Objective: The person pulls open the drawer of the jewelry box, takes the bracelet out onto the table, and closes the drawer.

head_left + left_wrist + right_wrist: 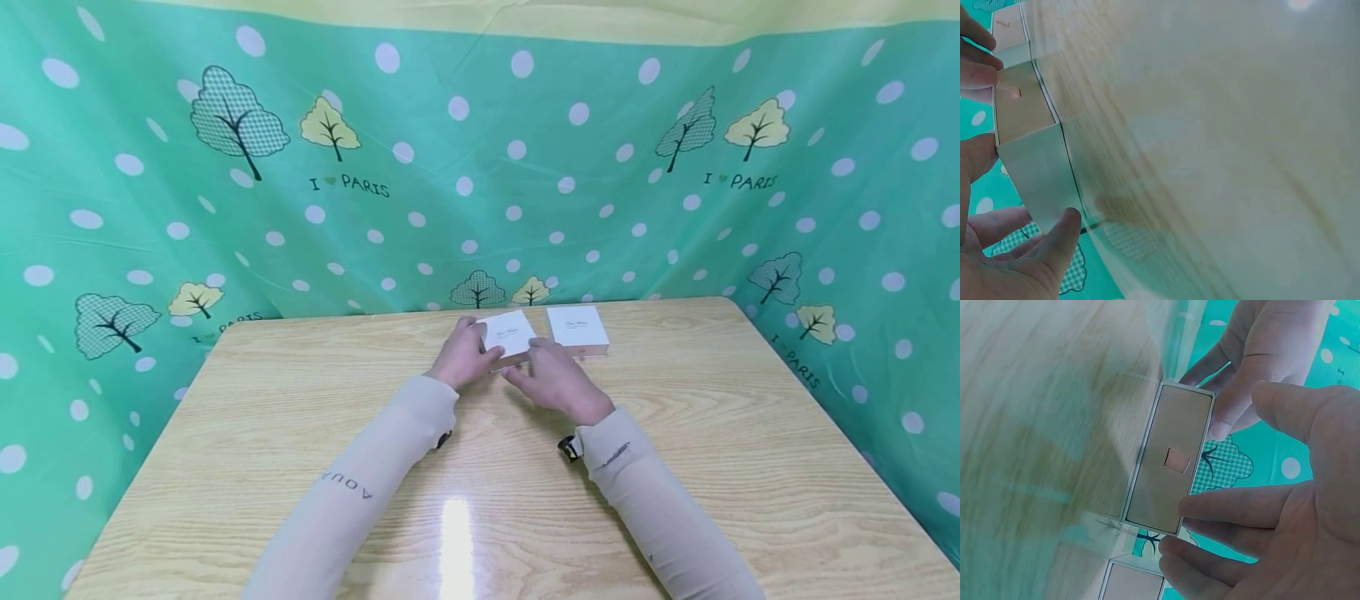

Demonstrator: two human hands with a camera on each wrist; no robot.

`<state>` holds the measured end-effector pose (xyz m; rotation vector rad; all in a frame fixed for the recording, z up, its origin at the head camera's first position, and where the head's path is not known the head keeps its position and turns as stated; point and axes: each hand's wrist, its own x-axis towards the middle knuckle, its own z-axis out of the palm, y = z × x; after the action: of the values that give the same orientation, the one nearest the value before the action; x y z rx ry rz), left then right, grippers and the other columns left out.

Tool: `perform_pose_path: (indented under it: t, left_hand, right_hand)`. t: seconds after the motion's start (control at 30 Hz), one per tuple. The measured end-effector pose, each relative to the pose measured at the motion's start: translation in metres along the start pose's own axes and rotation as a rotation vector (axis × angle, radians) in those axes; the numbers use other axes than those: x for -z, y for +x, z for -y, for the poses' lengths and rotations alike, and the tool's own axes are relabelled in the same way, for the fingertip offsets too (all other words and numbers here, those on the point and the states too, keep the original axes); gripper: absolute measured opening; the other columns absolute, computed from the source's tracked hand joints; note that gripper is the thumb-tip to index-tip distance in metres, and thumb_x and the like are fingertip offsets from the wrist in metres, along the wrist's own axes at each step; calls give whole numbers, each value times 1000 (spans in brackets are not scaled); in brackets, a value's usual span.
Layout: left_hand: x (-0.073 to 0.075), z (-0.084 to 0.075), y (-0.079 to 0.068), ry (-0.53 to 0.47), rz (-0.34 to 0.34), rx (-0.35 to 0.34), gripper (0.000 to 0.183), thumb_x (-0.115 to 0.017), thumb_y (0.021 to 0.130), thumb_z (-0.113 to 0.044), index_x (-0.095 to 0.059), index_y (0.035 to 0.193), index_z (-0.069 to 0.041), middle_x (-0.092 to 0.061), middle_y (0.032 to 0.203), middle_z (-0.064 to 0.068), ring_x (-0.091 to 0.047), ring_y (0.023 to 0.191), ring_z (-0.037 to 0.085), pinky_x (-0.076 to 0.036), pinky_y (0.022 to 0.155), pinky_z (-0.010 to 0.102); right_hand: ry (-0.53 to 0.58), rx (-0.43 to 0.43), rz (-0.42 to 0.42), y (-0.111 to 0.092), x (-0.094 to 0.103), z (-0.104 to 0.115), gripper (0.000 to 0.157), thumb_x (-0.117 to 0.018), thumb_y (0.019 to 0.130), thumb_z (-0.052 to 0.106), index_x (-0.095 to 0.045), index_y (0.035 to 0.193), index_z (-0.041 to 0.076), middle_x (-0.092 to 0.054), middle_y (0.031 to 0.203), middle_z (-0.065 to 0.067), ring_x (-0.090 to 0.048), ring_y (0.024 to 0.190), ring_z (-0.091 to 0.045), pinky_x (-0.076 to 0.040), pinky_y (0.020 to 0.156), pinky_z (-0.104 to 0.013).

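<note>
A flat white box (511,330) with small dark lettering on top lies near the table's far edge, turned slightly. My left hand (462,353) holds its left end, the thumb at the front corner and the fingers along the side. From the right, my right hand (558,379) reaches to the same box; in the right wrist view its straight fingers (1235,506) touch the near right corner. The box's tan front (1172,450) carries a small pinkish tab. A second, matching white box (577,325) lies just to the right, beyond the right hand.
The wood-grain table (315,400) extends toward the person, with a bright light reflection near the front. A green dotted curtain (420,167) with printed trees hangs behind the table and along both sides, close to the boxes at the back.
</note>
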<state>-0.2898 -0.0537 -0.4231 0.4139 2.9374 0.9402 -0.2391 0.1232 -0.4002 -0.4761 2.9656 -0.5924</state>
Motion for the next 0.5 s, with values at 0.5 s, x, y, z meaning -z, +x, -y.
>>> perform_pose_path:
  t: [0.5]
  left_hand:
    - [1,1,-3,-11,-8,22,39,-67,89,-36,-60,109,-3,-36,144,17,-46,126,32,-35,112,40]
  right_hand:
    - [19,3,-10,-1,-1,1,52,-54,93,51,-69,65,9,-42,142,-24,-38,132,-38,-29,114,-49]
